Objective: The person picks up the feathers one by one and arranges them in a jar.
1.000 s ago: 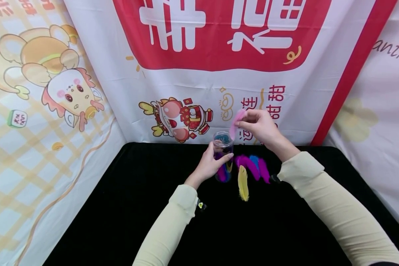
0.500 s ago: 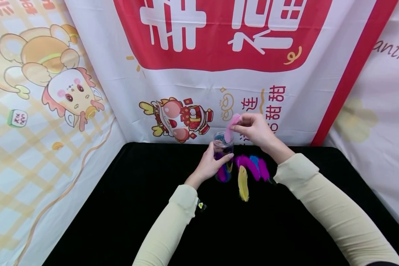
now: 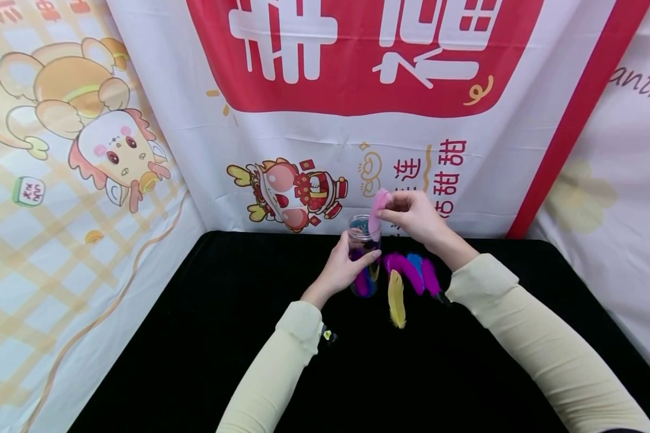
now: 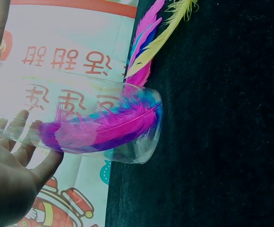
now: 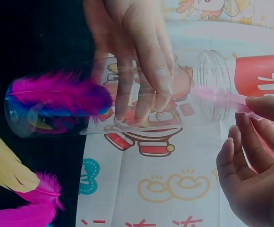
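Note:
My left hand point(image 3: 342, 264) grips a clear jar point(image 3: 364, 231) around its side, holding it upright near the back of the table. Inside, at the bottom, lie magenta and blue feathers point(image 4: 108, 125); a bit of yellow shows there in the right wrist view. My right hand point(image 3: 417, 218) pinches a pale pink feather point(image 3: 376, 219) between thumb and fingertips at the jar's mouth. In the right wrist view the tip of that feather reaches in through the threaded rim point(image 5: 217, 87), while the right hand point(image 5: 260, 151) stays outside.
Right of the jar, a yellow feather point(image 3: 396, 299) lies on the black tablecloth point(image 3: 390, 373). Beside it are several magenta feathers point(image 3: 410, 273) and a blue feather point(image 3: 416, 264). A printed white-and-red cloth point(image 3: 314, 132) hangs right behind the table's back edge.
My right hand has moved left and down, bringing the pink feather from beside the jar to its mouth, the tip now inside. The left hand and jar have stayed in place.

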A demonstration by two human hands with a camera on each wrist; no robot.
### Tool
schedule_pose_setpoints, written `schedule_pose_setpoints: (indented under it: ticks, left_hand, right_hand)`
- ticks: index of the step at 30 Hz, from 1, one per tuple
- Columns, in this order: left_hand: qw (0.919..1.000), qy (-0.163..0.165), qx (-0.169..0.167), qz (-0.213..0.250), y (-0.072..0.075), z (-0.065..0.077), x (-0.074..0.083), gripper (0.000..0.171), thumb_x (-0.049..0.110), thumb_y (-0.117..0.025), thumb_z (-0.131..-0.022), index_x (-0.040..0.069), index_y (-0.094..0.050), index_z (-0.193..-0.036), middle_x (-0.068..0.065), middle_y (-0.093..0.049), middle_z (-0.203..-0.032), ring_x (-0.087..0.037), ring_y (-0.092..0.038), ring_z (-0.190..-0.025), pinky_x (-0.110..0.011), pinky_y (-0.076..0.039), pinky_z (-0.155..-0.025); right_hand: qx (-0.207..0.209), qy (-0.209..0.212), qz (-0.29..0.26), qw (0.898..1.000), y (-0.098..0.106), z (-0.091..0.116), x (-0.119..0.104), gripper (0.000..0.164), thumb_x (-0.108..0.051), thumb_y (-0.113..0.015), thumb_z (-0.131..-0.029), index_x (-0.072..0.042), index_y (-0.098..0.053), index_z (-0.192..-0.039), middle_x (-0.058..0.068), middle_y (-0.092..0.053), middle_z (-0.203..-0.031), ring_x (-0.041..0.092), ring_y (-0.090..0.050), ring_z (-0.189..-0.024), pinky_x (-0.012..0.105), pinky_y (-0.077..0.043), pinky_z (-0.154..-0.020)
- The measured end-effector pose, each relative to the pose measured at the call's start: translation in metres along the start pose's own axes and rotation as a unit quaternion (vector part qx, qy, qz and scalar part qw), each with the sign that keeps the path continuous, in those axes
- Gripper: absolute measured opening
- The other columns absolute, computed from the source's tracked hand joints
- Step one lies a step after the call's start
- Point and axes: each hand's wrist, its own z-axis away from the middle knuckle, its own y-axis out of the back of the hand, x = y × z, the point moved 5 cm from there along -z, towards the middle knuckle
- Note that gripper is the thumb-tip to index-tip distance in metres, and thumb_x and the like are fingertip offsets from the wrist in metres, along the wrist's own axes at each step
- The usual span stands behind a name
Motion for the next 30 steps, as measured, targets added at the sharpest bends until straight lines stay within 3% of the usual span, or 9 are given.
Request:
schedule_pose_setpoints:
  ticks: [6,10,16,23,30]
  left_hand:
    - [0.9999,-0.011,0.004,0.0,-0.0004,-0.0004,-0.001,0.072,0.042,-0.076,-0.093,0.005,-0.04,-0.143,-0.008,-0.063,-0.129,-0.023,-0.062,-0.12,-0.05,-0.047,-0.106]
    - [0.9999,-0.011,0.006,0.001,-0.0003,0.0002,-0.0006,0.067,0.041,-0.076,-0.093,0.008,-0.042,-0.14,-0.009,-0.063,-0.128,-0.024,-0.062,-0.119,-0.052,-0.047,-0.106]
    - [1.0,-0.004,0.004,-0.003,0.0001,0.0015,0.0006,0.064,0.043,-0.076,-0.093,0.014,-0.042,-0.14,-0.007,-0.063,-0.129,-0.021,-0.062,-0.119,-0.049,-0.048,-0.106]
    - [1.0,0.0,0.0,-0.004,0.0005,0.0014,-0.0002,0.076,0.046,-0.075,-0.093,0.012,-0.036,-0.149,-0.007,-0.06,-0.134,-0.021,-0.062,-0.119,-0.044,-0.047,-0.106]
    - [1.0,0.005,-0.002,0.0,0.0013,-0.0012,-0.003,0.074,0.044,-0.075,-0.094,0.012,-0.037,-0.148,-0.009,-0.059,-0.136,-0.022,-0.058,-0.125,-0.045,-0.046,-0.108]
  right_hand:
    - [-0.01,-0.012,0.009,1.0,-0.0028,0.0018,0.0036,0.018,-0.013,-0.077,-0.093,0.003,-0.073,-0.1,-0.002,-0.069,-0.083,0.011,-0.053,-0.07,0.025,-0.044,-0.06]
    - [-0.019,-0.014,0.016,1.0,-0.0044,0.0022,0.0046,0.016,-0.01,-0.077,-0.092,0.003,-0.073,-0.098,0.0,-0.067,-0.08,0.013,-0.054,-0.065,0.024,-0.046,-0.056]
    - [-0.032,-0.032,0.031,0.998,-0.0058,0.0016,0.0066,0.017,-0.01,-0.076,-0.093,0.003,-0.074,-0.103,0.002,-0.07,-0.084,0.012,-0.056,-0.066,0.026,-0.05,-0.058]
    - [-0.048,-0.05,0.042,0.997,-0.0067,0.0006,0.0102,0.022,-0.014,-0.073,-0.095,0.0,-0.074,-0.111,0.006,-0.072,-0.091,0.018,-0.058,-0.071,0.028,-0.051,-0.061]
    - [-0.047,-0.047,0.038,0.997,-0.0062,0.0002,0.0098,0.021,-0.013,-0.074,-0.094,0.001,-0.074,-0.11,0.01,-0.072,-0.09,0.018,-0.057,-0.069,0.027,-0.051,-0.06]
